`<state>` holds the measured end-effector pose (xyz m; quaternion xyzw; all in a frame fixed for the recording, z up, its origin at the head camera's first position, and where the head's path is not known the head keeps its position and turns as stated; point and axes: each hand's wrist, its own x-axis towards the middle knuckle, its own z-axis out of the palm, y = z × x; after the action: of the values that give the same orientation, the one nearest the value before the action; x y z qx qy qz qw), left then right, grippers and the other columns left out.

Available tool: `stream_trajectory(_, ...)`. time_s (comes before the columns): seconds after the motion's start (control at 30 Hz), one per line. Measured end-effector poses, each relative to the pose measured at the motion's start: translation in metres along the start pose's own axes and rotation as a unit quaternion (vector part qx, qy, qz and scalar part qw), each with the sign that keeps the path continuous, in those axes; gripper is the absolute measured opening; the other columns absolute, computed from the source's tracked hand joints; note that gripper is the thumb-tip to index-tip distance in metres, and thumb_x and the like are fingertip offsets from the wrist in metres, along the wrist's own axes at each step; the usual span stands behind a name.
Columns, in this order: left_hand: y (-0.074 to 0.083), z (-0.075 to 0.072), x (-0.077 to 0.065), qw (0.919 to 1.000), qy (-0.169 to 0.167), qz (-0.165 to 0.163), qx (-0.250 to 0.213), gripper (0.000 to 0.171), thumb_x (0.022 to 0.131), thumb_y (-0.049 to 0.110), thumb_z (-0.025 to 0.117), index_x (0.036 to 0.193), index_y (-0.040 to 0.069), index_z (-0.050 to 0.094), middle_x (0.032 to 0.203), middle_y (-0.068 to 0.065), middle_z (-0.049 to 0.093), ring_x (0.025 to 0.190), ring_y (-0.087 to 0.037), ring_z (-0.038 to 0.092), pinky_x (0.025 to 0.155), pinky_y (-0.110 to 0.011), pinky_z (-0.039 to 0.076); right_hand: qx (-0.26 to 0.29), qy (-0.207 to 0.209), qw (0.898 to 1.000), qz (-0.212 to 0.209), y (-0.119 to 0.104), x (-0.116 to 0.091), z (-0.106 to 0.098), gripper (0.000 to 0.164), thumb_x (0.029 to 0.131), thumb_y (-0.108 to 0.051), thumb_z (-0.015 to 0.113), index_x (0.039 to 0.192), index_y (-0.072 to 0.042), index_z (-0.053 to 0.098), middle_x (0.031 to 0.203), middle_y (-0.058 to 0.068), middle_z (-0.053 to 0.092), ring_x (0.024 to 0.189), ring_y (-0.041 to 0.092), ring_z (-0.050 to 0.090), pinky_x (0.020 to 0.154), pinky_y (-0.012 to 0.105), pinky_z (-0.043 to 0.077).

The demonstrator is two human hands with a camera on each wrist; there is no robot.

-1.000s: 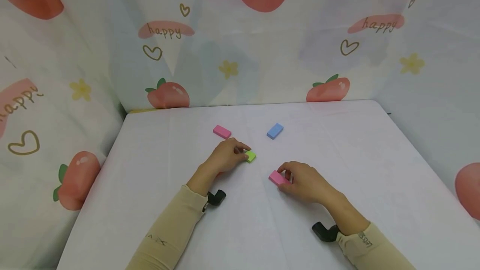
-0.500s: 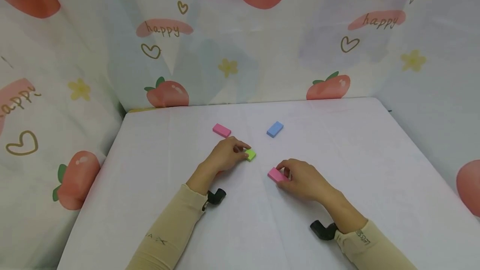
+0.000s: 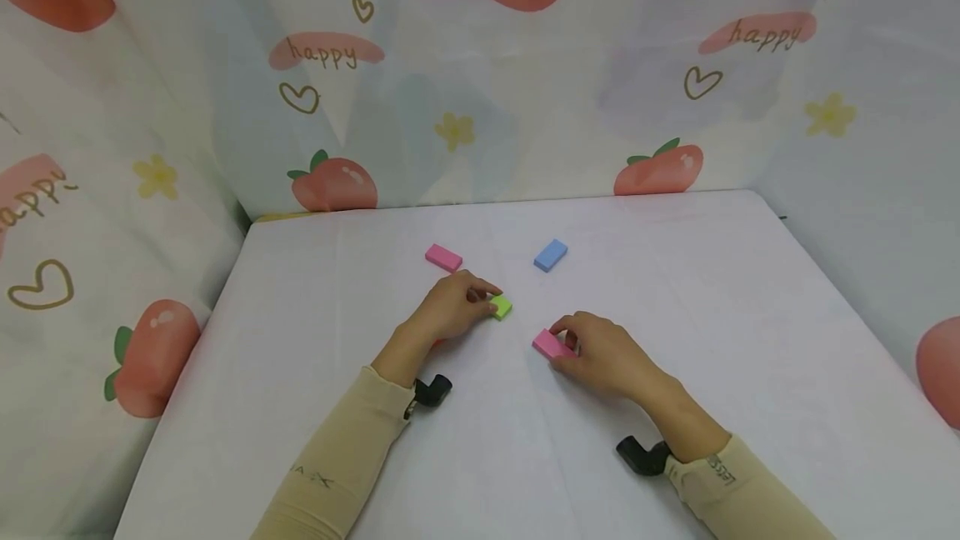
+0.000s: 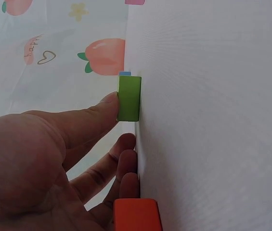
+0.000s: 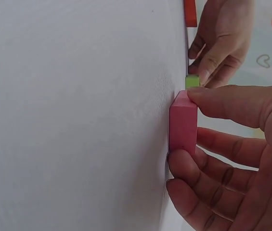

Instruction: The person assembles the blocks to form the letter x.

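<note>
My left hand (image 3: 452, 307) pinches a small green block (image 3: 502, 307) lying on the white tabletop, left of centre. In the left wrist view the thumb presses one side of that block (image 4: 129, 98). To the right and nearer, my right hand (image 3: 606, 357) holds a pink block (image 3: 550, 344) between thumb and fingers, low over the cloth. The right wrist view has this pink block (image 5: 183, 127) in front of the green one, with a gap between them in the head view. An orange-red block (image 4: 136, 215) sits beside the left palm, mostly hidden under the hand in the head view.
Farther back lie a second pink block (image 3: 444, 257), just beyond the left hand, and a blue block (image 3: 551, 255) to its right. A printed fabric curtain (image 3: 525, 107) stands behind the table (image 3: 675, 273) and along its sides.
The right hand has slid slightly forward and left with its pink block, closer to the green one. The left hand keeps its place on the green block. The head view has tilted a little.
</note>
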<state>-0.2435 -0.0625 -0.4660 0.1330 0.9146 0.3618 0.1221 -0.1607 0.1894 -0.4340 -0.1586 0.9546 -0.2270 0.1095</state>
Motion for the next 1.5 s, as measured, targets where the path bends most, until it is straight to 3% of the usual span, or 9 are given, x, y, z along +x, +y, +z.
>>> stream_trajectory(0.8, 0.002, -0.001, -0.001, 0.9998, -0.009, -0.018, -0.005, 0.028, 0.097, 0.029, 0.074, 0.125, 0.031, 0.076, 0.114, 0.004, 0.064, 0.107, -0.018, 0.06, 0.094, -0.039, 0.052, -0.005, -0.004, 1.0, 0.011, -0.004, 0.01, 0.003, 0.04, 0.091, -0.022, 0.078, 0.126, -0.008, 0.068, 0.094, 0.003, 0.061, 0.081, 0.016, 0.055, 0.072, 0.032, 0.046)
stream_trajectory(1.5, 0.002, -0.002, -0.001, 0.9999, -0.009, -0.003, 0.007, 0.027, 0.097, 0.03, 0.074, 0.125, 0.03, 0.076, 0.111, 0.004, 0.064, 0.102, -0.017, 0.059, 0.09, -0.037, 0.051, -0.006, -0.005, 1.0, 0.02, -0.006, 0.017, 0.004, 0.04, 0.092, -0.024, 0.077, 0.127, -0.009, 0.067, 0.096, 0.003, 0.061, 0.083, 0.017, 0.055, 0.073, 0.033, 0.047)
